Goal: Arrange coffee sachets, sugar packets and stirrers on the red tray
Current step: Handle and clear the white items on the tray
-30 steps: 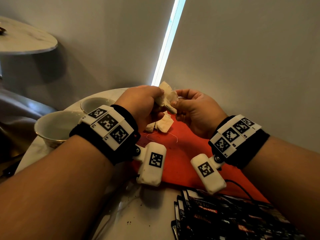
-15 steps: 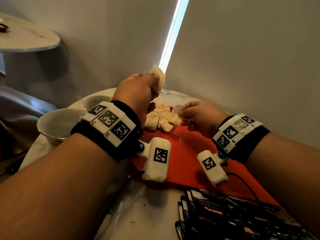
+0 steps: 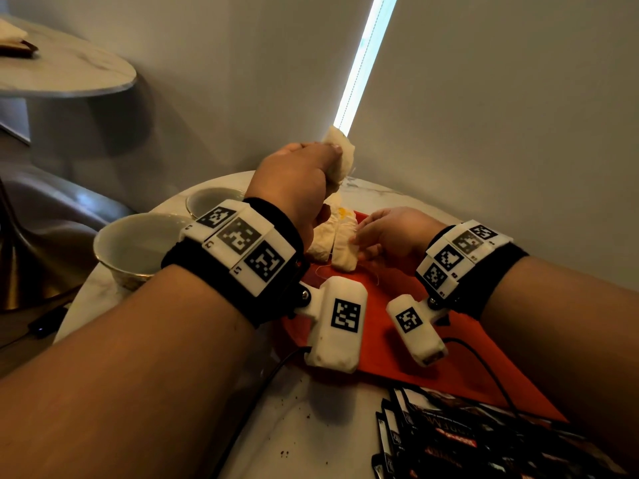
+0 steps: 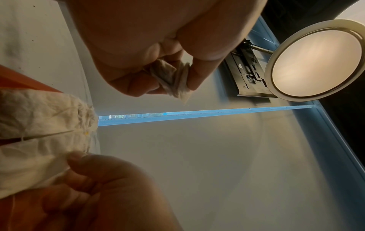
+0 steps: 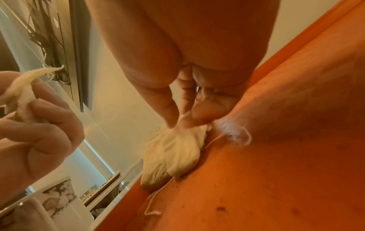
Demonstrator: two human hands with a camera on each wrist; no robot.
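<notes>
Two hands, soft white bags, one red tray

The left hand (image 3: 297, 174) squeezes a white bag (image 3: 340, 153) up in the air. The right hand (image 3: 390, 233) pinches another white bag (image 3: 345, 250) lying on the red tray (image 3: 387, 354), beside a third.

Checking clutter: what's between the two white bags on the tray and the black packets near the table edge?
Only bare red tray between the white bags and black packets; the wrist cameras hang above it. Head view.
</notes>
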